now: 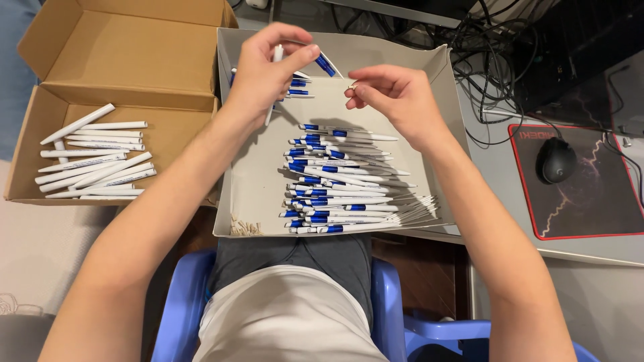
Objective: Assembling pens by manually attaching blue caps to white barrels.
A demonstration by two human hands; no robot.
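My left hand (268, 67) grips a white pen (272, 100) upright over the far part of a shallow white box (248, 174). Beside it my right hand (392, 94) pinches a tiny metal spring (351, 86) between thumb and finger, close to the pen. Below both hands, a stack of white pens with blue clips (339, 181) fills the middle of the white box. A few more blue-clipped pens (298, 86) lie at the far side under my left hand. Small loose pale parts (245, 228) sit in the near left corner.
A brown cardboard box (127, 67) at the left holds several plain white pen barrels (94, 157). To the right are a black mouse (555, 161) on a dark red-edged pad (590, 201) and tangled black cables (496, 53). A blue plastic chair (386, 302) is beneath me.
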